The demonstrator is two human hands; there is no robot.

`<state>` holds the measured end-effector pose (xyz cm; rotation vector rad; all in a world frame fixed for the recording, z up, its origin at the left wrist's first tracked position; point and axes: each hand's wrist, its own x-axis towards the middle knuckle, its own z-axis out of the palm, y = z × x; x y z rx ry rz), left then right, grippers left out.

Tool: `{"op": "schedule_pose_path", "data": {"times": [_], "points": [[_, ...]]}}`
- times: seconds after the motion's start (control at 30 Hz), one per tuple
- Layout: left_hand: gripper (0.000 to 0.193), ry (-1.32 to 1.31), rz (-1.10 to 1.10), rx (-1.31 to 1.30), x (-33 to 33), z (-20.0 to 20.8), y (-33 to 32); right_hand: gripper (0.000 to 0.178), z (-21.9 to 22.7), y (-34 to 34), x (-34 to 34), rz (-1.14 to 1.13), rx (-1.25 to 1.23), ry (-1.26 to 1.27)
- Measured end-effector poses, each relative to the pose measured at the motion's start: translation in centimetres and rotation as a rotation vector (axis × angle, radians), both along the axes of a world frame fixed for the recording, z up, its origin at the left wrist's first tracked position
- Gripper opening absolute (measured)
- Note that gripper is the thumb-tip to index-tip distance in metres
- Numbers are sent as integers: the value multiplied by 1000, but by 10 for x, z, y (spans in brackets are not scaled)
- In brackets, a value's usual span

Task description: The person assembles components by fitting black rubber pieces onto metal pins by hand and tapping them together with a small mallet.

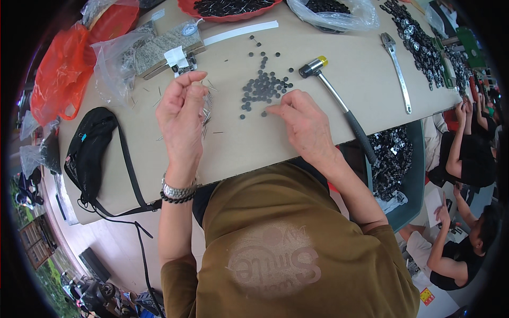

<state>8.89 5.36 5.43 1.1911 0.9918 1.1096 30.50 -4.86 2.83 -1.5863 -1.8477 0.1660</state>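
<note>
My left hand is raised over the table, thumb and forefinger brought close together. Whatever they may hold is too small to make out. Behind it lie thin metal pins, partly hidden by the fingers. My right hand has its fingers drawn together, with the fingertips at a small black disc on the near side of a pile. That pile of small round black discs spreads over the middle of the table, a few lying apart.
A mallet and an adjustable wrench lie to the right. Farther back are a red tray, a stone block and a plastic bag. A black pouch lies left; a parts bin stands below. People sit right.
</note>
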Motion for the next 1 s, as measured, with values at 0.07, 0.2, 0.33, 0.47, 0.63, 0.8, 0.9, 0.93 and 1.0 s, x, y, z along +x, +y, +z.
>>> {"op": "schedule_pose_path", "data": {"times": [0.07, 0.2, 0.33, 0.47, 0.63, 0.8, 0.9, 0.93, 1.0], "points": [[14, -118, -4, -102, -3, 0, -10, 37, -2, -1, -3, 17, -8, 5], [13, -292, -24, -207, -7, -8, -31, 39, -4, -4, -7, 58, -39, 28], [10, -213, 2, -228, 2, -16, -47, 41, -6, 0, 0, -28, 13, 40], [5, 55, -20, 30, 12, -28, -53, 39, -3, 5, 2, 17, 19, -14], [5, 80, -66, 4, 24, -28, -57, 31, -1, 0, 6, 71, -26, -109], [6, 386, -55, 215, 31, -37, -56, 9, -11, -9, 18, -3, 15, 33], [10, 531, -121, 247, 29, -38, -56, 13, -11, -12, 20, -47, 40, 98], [10, 533, -124, 247, 28, -39, -55, 13, -11, -13, 21, -50, 39, 101], [15, 575, -144, 250, 28, -42, -55, 15, -11, -14, 22, -82, 29, 135]]}}
